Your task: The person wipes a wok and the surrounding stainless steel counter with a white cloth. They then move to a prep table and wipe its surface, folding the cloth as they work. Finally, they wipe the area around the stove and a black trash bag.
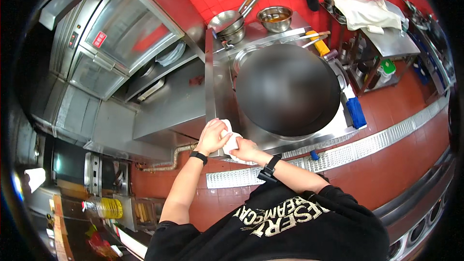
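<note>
Both hands hold a white cloth [232, 142] at the front left corner of the steel stove counter [223, 107]. My left hand [214, 136] has its fingers over the cloth's upper left part. On the cloth's lower right side, my right hand [246, 148] grips it with bent fingers. A large dark wok [288, 90] sits on the stove, up and to the right of both hands. Behind the wok stand a steel bowl [274, 25] with brownish liquid and a perforated strainer [222, 21] resting on another pan.
A blue cloth [356, 112] hangs at the counter's right edge. Left stands a glass-door steel cabinet [130, 25]. A metal drain grate [326, 157] crosses the red tiled floor. At the upper right, a white cloth [366, 12] covers part of a steel table. An oil bottle [108, 208] stands lower left.
</note>
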`<state>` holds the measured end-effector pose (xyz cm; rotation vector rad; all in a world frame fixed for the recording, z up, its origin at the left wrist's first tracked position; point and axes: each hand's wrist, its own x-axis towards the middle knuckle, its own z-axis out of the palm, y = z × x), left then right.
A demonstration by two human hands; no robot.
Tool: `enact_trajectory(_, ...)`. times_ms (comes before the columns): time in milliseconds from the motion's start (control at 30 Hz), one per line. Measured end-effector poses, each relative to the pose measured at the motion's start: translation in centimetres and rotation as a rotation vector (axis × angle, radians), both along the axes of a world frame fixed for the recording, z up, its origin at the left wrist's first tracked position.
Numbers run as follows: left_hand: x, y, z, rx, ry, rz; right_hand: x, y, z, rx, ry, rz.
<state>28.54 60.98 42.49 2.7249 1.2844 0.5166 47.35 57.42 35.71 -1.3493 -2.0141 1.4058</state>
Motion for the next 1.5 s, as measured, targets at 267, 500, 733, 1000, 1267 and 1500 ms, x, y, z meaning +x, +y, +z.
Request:
enact_trajectory(267,0.4,-3.2,-0.9,0.016,0.051,0.212,-1.0,-2.3,0.0,-0.046,0.144,0.040)
enact_trajectory(500,1.9,-3.5,-1.0,0.040,0.027,0.276,-1.6,-2.6,-7.2,-0.048,0.600,0.090)
enact_trajectory(733,1.8,-3.1,-1.2,0.064,-0.013,0.307,0.6,-3.8,-3.1,0.002,0.261,0.039)
enact_trajectory(1000,1.5,-3.0,-0.8,0.031,-0.052,0.331,-2.1,-2.5,-6.1,0.302,0.309,-0.201)
enact_trajectory(1267,0.5,-3.2,-0.6,0.105,-0.151,0.290,-6.2,-0.4,-6.9,0.298,0.422,-0.414)
enact_trajectory(1500,-0.8,-3.5,-0.9,0.097,-0.141,0.281,-12.2,-1.8,-7.9,0.042,0.801,-0.668)
